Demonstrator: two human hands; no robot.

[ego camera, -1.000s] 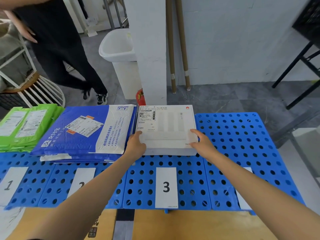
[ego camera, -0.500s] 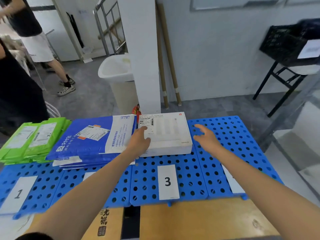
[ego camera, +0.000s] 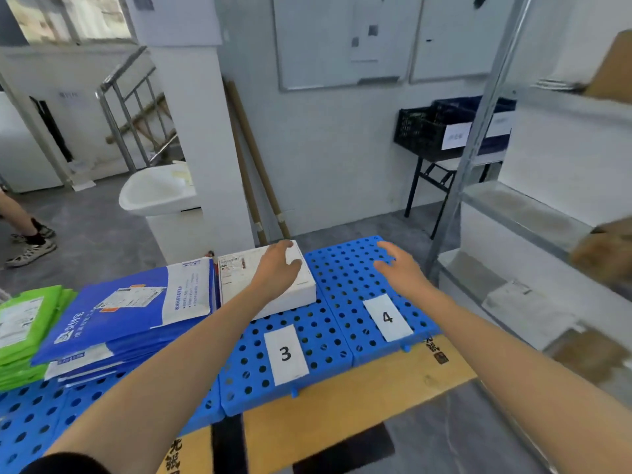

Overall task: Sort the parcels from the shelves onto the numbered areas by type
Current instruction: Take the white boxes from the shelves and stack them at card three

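White cardboard is under my left hand (ego camera: 277,268): the box (ego camera: 239,285) sits on the blue grid (ego camera: 345,278) at the middle of the frame, just behind the number 3 label (ego camera: 285,354). Its left edge is just beside the stack of blue mailing bags (ego camera: 136,309). My left hand lies flat on the lid, fingers loose and spread, gripping nothing. My right hand (ego camera: 400,268) hangs wide open above the section marked by the number 4 label (ego camera: 387,318), right of centre, holding nothing; whether it touches the grid I cannot tell.

The placing looks about done, I judge. To finish well I should lift the left hand straight up, so the box does not slide toward section 4 or ride onto the bags, and keep the 3 readable. Next comes the shelf (ego camera: 523,213) at the right edge of the frame, where a pale parcel (ego camera: 523,302) lies blurred on a low level. I should read its type before picking a number.
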